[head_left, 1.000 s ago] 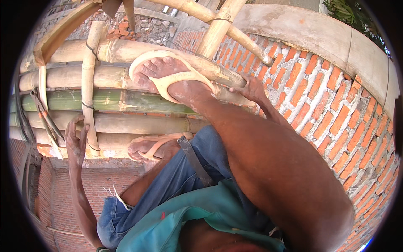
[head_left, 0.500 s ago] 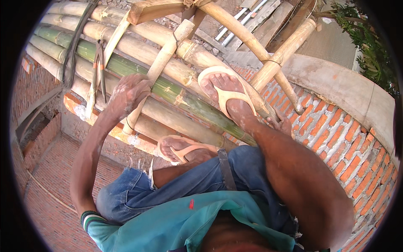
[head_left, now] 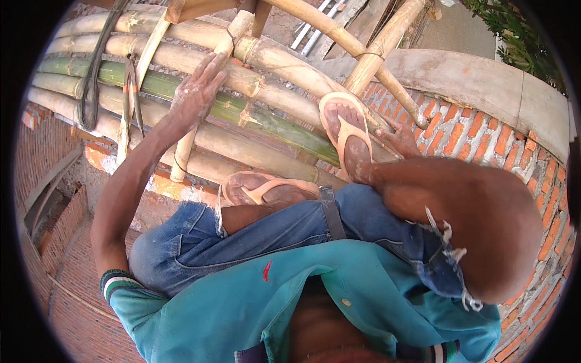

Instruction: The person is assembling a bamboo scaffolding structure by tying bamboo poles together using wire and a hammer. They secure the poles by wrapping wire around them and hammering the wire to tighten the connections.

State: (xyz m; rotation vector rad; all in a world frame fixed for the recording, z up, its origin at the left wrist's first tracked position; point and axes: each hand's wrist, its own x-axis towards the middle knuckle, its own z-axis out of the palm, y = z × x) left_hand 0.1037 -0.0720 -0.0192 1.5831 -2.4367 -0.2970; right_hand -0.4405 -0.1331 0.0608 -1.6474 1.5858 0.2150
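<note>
My left hand (head_left: 196, 92) lies on a short pale bamboo crosspiece (head_left: 183, 154), its fingers stretched out and holding nothing. Under that piece run several long bamboo poles, one of them a green bamboo pole (head_left: 275, 128). At the right end of the poles is my right hand (head_left: 402, 140), partly hidden behind my knee and foot, with its visible fingers apart against the bamboo. Left of my left hand, a pair of pincers (head_left: 131, 91) with orange marks hangs by a split bamboo strip (head_left: 144, 69). A bundle of dark wire (head_left: 91, 91) drapes over the poles.
My sandalled feet (head_left: 346, 130) rest on the poles. A wire-tied bamboo joint (head_left: 370, 54) stands at the upper right, above a brick wall (head_left: 466, 136) with a concrete ledge (head_left: 478, 75). Down at the left is a deep brick-walled space (head_left: 78, 266). Leaves (head_left: 523, 45) hang top right.
My left hand has moved up along the crosspiece and its fingers have straightened. My right foot has shifted right along the poles. The right hand's fingers have spread. The view has shifted too.
</note>
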